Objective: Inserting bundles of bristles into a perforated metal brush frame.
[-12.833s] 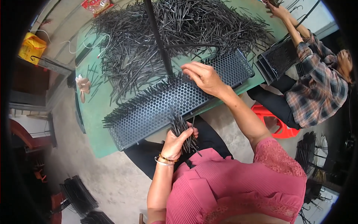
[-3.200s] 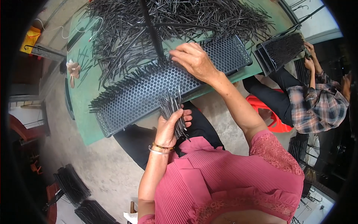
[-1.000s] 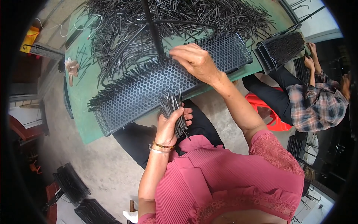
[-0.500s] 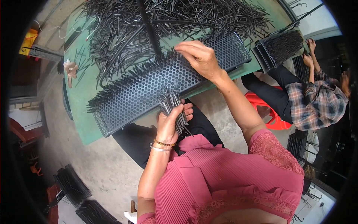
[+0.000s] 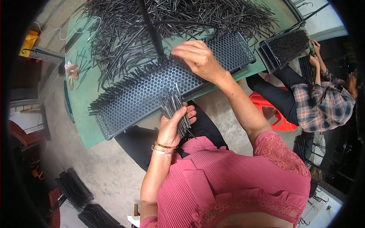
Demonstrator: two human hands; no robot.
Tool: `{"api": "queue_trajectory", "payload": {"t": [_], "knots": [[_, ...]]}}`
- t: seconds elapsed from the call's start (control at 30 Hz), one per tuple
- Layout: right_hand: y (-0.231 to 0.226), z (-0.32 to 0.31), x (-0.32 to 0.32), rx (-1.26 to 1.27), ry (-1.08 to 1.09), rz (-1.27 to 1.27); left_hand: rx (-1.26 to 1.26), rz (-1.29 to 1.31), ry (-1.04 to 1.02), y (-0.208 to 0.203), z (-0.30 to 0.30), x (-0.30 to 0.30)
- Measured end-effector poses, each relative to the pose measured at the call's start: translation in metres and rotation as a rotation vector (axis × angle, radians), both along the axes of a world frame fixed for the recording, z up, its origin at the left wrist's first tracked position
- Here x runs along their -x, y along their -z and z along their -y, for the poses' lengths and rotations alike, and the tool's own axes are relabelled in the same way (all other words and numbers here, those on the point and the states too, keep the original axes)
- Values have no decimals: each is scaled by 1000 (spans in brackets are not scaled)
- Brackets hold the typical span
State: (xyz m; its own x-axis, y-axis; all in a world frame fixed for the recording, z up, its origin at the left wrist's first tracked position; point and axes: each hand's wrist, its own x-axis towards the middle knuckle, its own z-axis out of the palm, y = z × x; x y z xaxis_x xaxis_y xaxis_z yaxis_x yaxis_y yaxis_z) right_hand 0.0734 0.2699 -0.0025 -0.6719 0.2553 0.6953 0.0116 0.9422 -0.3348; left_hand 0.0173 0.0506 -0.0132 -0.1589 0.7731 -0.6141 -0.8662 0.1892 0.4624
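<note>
In my left hand (image 5: 173, 123), the fingers are wrapped round a bundle of thin dark rods (image 5: 173, 102), held upright in front of my lap. A long black tray with a honeycomb of holes (image 5: 133, 99) lies slantwise across the near edge of the green table. Dark rods (image 5: 127, 81) stand in rows along the tray's far side. Over these rows is my right hand (image 5: 197, 60), its fingers pressed together at the far edge; what they pinch, if anything, is too small to make out.
A large heap of loose dark rods (image 5: 125, 41) covers the far part of the green table (image 5: 85, 131). A black bar (image 5: 150, 28) rises behind the tray. At right, a person in a plaid shirt (image 5: 323, 102) works at another rod-filled tray (image 5: 287, 47), beside a red stool (image 5: 266, 104).
My right hand has shifted slightly left along the tray's far edge, its fingers now tilted more to the left. The left hand with its bundle has barely moved.
</note>
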Motion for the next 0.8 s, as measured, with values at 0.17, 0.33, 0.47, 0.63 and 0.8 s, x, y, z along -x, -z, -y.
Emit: {"api": "queue_trajectory", "payload": {"t": [0.17, 0.33, 0.47, 0.63, 0.8], "knots": [[5, 5, 2, -15, 62, -10, 1, 24, -9, -3, 2, -1], [2, 7, -1, 49, 72, -26, -10, 35, -3, 0, 2, 1], [-15, 4, -3, 194, 96, -154, 3, 2, -5, -2, 4, 0], [-37, -8, -13, 177, 112, -142, 2, 5, -25, -4, 3, -2], [-24, -17, -17, 129, 110, -148, -7, -30, 10, -6, 0, -2]]}}
